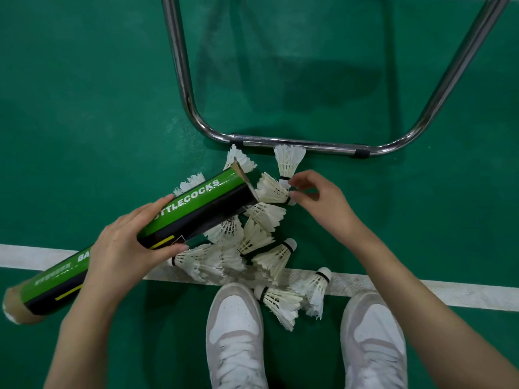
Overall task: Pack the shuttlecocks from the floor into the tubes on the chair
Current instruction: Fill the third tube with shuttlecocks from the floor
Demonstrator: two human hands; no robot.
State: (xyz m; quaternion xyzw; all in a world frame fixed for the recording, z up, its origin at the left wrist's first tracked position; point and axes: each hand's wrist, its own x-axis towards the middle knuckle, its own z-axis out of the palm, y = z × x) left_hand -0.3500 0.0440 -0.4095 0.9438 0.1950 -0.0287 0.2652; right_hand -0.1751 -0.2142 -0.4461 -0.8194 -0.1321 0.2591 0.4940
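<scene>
Green court flooring [84, 94] fills the view and is crossed by a white line [421, 290] near the bottom. Chrome chair legs [280, 143] are seen as a bent tube resting on the floor at the top. Two white shoes [236, 332] are planted at the lower edge, one on each side of the line's near margin. A green and black tube [193, 209], lettered in white, is held tilted across the left half, its open mouth pointed toward the pile; it is gripped around the middle by the left hand [126, 248], fingers curled over the top and thumb underneath. Loose white shuttlecocks [252, 240] are heaped on the floor between the tube's mouth and the shoes, several lying over the line. One shuttlecock [272, 189] is held at the tube's mouth, feathers toward the opening, its cork end pinched by the right hand [320, 200] between thumb and fingertips. Another shuttlecock [289, 161] lies just beside the chair's bar.
</scene>
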